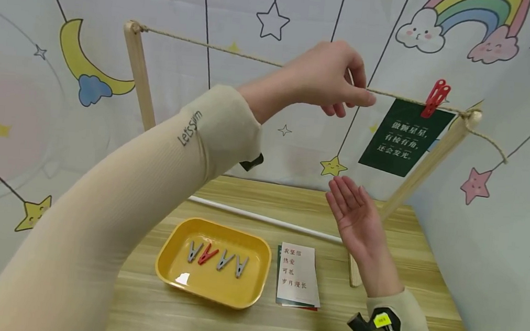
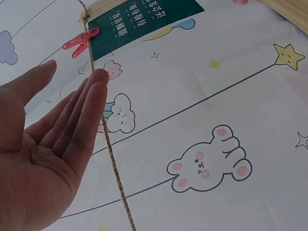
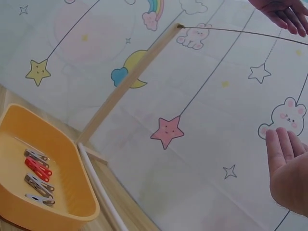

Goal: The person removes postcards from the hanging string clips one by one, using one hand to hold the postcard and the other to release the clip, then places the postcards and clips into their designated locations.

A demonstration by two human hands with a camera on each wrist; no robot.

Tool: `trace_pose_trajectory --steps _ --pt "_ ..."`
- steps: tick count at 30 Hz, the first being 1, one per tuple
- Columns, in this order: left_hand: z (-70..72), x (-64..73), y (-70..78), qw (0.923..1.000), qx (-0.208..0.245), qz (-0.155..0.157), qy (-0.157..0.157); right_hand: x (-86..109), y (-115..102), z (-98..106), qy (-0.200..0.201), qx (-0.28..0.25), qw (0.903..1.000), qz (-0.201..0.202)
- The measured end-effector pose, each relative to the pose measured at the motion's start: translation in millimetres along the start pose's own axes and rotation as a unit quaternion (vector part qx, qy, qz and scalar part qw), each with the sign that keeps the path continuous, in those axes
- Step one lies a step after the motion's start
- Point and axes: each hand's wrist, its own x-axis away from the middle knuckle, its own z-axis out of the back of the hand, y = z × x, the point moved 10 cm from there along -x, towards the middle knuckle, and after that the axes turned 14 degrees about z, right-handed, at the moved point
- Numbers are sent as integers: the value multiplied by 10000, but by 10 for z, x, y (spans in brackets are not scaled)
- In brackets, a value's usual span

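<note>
My left hand (image 1: 331, 79) is raised at the twine line (image 1: 237, 53), its fingers beside the twine. In the left wrist view the thumb stands apart from the fingers, with nothing between them. To its right, a red clothespin (image 1: 435, 99) clips a dark green card (image 1: 404, 138) with white Chinese writing onto the twine. My right hand (image 1: 357, 215) is lower down, palm up, fingers straight and holding nothing. It is below the hanging card, near the right wooden post (image 1: 407, 183).
A yellow tray (image 1: 208, 294) on the wooden table holds grey clothespins (image 1: 223, 260) and a red clothespin (image 1: 208, 254). Right of it lies a stack of cards (image 1: 300, 276), a white one on top. A white rod (image 1: 265, 218) runs behind. The left wooden post (image 1: 139, 75) supports the twine's other end.
</note>
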Motion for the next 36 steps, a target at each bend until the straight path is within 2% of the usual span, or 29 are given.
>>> trace_pose_trajectory --steps 5,12,20,25,36 --pt "62 -67 73 9990 167 -355 221 -29 -44 5 18 -99 9999 62" --pt "130 -154 134 9946 617 -656 519 -108 -94 -6 22 -59 9999 157" --pt "137 -283 316 9887 579 -1054 895 -150 -163 18 77 -263 9994 197" --pt "60 -387 409 9903 501 -981 849 -173 -189 30 173 -471 9985 217" --pt "-116 -613 461 9965 225 -591 554 -265 -225 -1 197 -648 9971 339"
